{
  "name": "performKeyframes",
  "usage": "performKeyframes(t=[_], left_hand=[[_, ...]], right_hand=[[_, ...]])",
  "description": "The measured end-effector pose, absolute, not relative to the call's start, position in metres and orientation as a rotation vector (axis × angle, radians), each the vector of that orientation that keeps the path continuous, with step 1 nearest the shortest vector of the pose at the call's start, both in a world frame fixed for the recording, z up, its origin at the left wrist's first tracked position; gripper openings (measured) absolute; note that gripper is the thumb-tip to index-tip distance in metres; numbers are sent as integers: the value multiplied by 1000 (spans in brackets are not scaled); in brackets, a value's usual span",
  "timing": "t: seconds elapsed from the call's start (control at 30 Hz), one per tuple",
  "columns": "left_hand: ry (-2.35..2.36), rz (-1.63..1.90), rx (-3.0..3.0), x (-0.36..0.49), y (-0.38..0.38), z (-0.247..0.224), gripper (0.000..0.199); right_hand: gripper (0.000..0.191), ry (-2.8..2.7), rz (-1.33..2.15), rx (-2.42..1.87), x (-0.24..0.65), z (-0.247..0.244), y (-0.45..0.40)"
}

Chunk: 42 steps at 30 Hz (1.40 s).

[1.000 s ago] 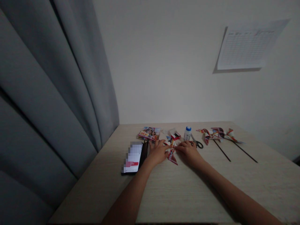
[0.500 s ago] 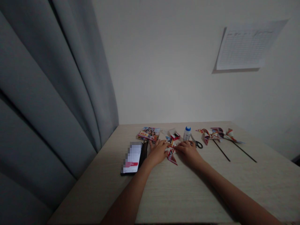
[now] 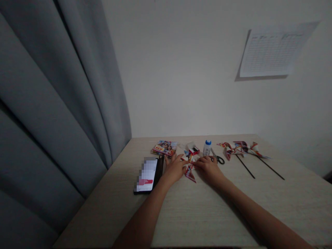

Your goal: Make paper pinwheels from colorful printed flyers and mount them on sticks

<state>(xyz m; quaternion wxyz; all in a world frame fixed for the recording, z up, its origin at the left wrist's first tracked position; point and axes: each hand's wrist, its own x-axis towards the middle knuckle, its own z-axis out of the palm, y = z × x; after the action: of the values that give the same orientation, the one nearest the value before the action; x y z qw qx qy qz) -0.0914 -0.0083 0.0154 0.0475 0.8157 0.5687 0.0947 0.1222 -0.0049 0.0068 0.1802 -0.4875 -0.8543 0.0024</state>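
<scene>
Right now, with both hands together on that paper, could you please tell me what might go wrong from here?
The thin points of the paper pinwheel could crease or tear between the left hand and right hand. The right hand also sits close to the scissors and the upright blue-capped bottle, which might get knocked.

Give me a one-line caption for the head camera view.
Left hand and right hand hold a paper pinwheel on a desk.
</scene>
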Motion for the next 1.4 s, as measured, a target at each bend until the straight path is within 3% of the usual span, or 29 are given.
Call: performKeyframes(t=[0.53, 0.87, 1.4], left_hand=[[1728, 329, 2384, -91, -7, 17, 38], [1694, 637, 2240, -90, -1, 14, 26], [1739, 377, 2400, -94, -6, 16, 31]], right_hand=[[29, -2417, 22, -1384, 123, 4, -2], [32, -2432, 37, -1373, 124, 7, -4], [27, -2405, 5, -1353, 124, 3, -2]])
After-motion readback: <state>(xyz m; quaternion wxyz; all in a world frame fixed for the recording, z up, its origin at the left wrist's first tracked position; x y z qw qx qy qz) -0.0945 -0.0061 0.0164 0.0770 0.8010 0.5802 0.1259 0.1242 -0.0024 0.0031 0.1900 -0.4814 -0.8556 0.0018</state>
